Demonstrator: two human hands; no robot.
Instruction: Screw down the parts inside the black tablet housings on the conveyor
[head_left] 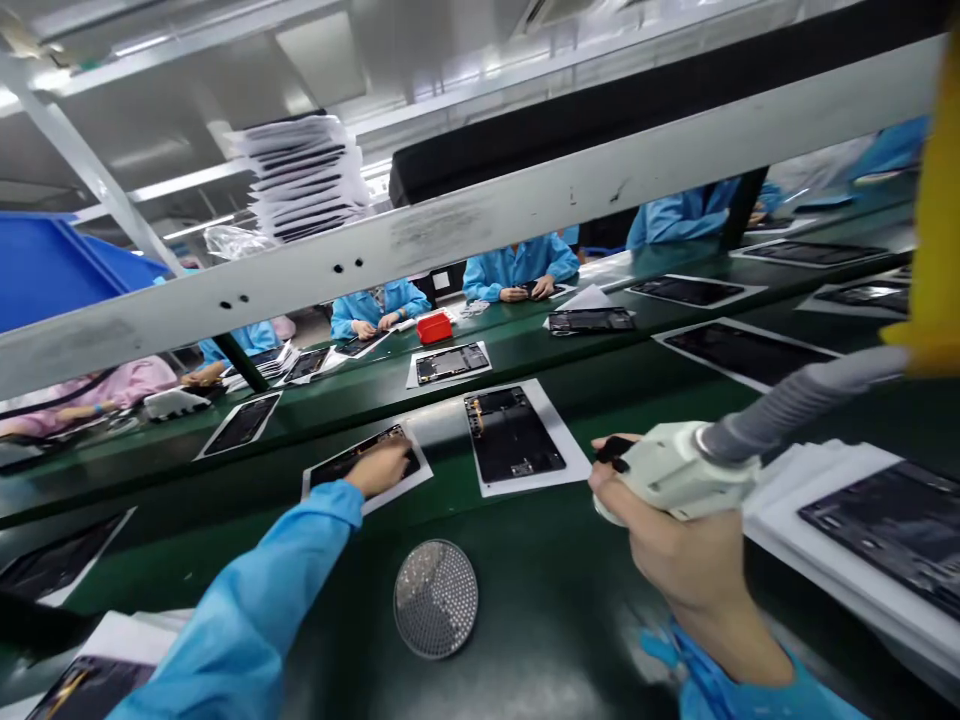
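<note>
My left hand (380, 466) reaches forward, its slightly blurred fingers closed at the right end of a black tablet housing (346, 460) on a white sheet. Right of it, another open tablet housing (517, 445) lies on its own white sheet, dark parts and a copper-coloured strip showing. My right hand (675, 550) is wrapped round a pale hand-held tool (667, 470) with a black part at its front. From the tool's back runs a ribbed grey hose (795, 405). Between my forearms, a round dish with a grid of small holes (436, 599) rests on the green bench (525, 620).
At the right lies a stack of white sheets (810, 500) topped by a tablet housing. A metal rail (465, 235) crosses ahead. Beyond it, co-workers in blue sleeves (517, 265) handle tablets near a red box (434, 328). A yellow object (934, 230) hangs at right.
</note>
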